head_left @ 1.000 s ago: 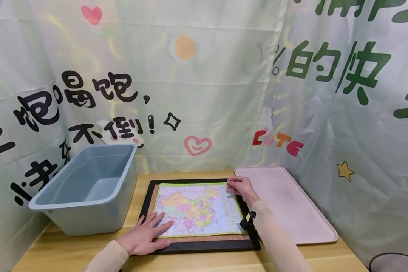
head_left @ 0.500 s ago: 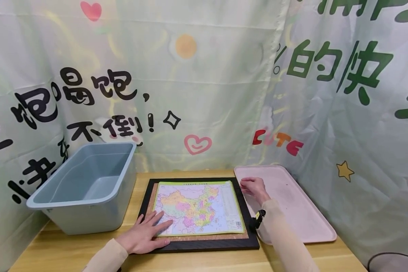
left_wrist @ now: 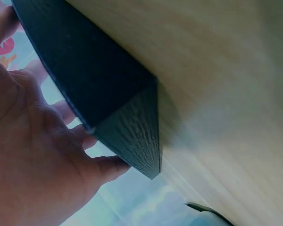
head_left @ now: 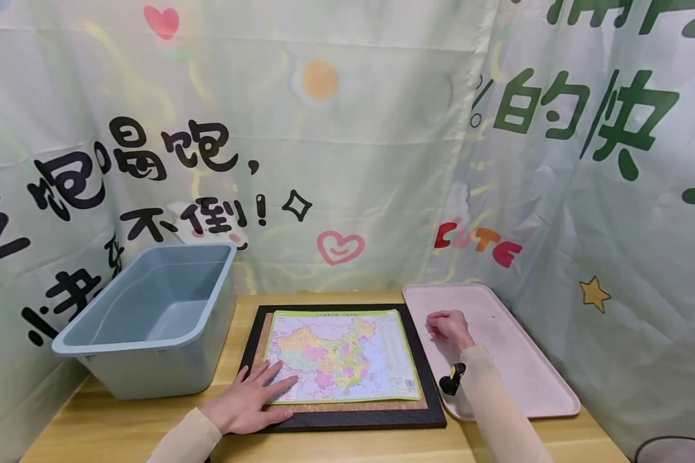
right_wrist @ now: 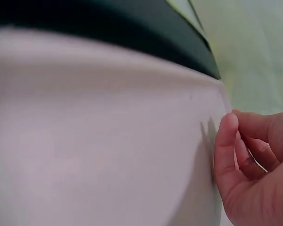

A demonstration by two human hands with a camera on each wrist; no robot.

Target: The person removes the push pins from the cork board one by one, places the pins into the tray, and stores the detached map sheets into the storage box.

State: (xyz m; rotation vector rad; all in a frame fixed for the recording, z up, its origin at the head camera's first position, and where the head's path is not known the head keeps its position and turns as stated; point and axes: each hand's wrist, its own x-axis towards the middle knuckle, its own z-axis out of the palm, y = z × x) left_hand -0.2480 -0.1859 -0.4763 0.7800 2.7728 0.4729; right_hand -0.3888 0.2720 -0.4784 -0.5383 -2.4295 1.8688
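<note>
A map sheet (head_left: 324, 366) with a green border lies on a cork board (head_left: 301, 408) framed in black (head_left: 353, 421). My left hand (head_left: 249, 399) rests spread on the lower left corner, fingertips on the map and palm over the frame. In the left wrist view the thumb of that hand (left_wrist: 42, 146) touches the frame's side (left_wrist: 137, 132). My right hand (head_left: 452, 329) is over the pink tray (head_left: 515, 386), near its left side. In the right wrist view the thumb and forefinger of the right hand (right_wrist: 254, 160) meet at their tips, with nothing visible between them.
A blue-grey plastic tub (head_left: 145, 366) stands at the left on the wooden table (head_left: 405, 447). A small dark speck (head_left: 493, 316) shows on the tray. Printed fabric (head_left: 347, 161) hangs behind and at both sides. A dark cable (head_left: 672, 438) runs at the lower right.
My right hand has left the map's upper right corner and moved right, over the tray. The left hand has stayed on the lower left corner.
</note>
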